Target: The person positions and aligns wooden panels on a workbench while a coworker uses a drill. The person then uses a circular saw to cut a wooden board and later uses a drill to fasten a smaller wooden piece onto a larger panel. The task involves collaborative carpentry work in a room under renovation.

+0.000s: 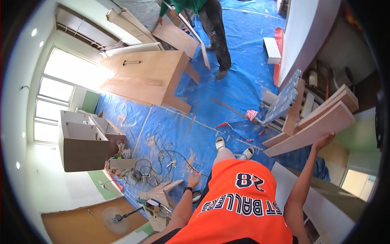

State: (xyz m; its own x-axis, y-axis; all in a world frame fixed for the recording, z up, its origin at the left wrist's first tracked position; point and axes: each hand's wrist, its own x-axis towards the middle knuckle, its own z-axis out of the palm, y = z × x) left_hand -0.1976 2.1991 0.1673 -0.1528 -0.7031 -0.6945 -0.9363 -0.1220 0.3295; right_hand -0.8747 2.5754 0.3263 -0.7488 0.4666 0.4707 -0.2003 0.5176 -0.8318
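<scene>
My right hand (325, 141) is raised to the right and grips the lower edge of a long wooden board (308, 132). That board leans tilted among other stacked boards (325, 107). My left hand (194, 179), with a dark band on its wrist, hangs low over the blue tarp (170, 122); its fingers are apart and it holds nothing. It is above a tangle of cables (162, 156) and near a small wooden stool (162, 194). My orange jersey and two sandalled feet fill the lower middle.
Another person (213, 28) in a green top handles boards at the far end. A large wooden cabinet (142, 75) lies on the tarp. An open grey cabinet (85, 140) stands left, a floor fan (115, 219) lower left, a white panel (321, 203) lower right.
</scene>
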